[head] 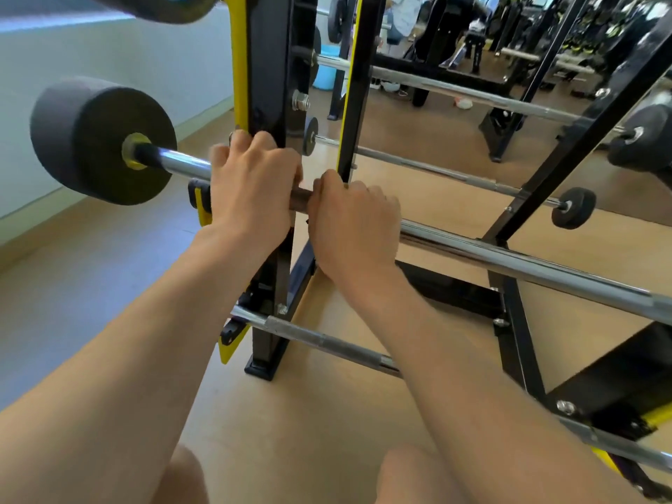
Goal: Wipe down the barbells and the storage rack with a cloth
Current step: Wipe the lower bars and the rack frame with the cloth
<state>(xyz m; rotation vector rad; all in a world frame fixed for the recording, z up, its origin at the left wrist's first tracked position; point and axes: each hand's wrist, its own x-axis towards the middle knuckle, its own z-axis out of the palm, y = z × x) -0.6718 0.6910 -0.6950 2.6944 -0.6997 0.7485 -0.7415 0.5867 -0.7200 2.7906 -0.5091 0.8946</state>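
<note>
Okay, both hands are on one barbell (509, 263) that lies across the rack (269, 67) at mid height. The left hand (251, 191) is wrapped over the shaft right against the black-and-yellow rack upright, fingers curled over the top, slightly motion-blurred. The right hand (349, 227) is clenched round the same shaft just beside it, knuckles up. A short dark section (300, 198) shows between the two hands; it is probably part of the bar, but it's too blurred to tell it from a cloth.

The barbell's black round weight (102, 140) sticks out past the upright on the left, with a yellow ring at its hub. The chrome shaft runs down to the right edge, resting on the rack's far side.

A lower bar (320, 338) with a knurled grip sits on a lower rung, under the forearms. More bars sit higher on the rack, behind the hands. A mirror (472, 150) behind the rack repeats the bars. A blue bucket (323, 67) stands on the wood floor (109, 285) behind the rack. White wall (109, 67) on the left. Bare knees show at the bottom edge.
</note>
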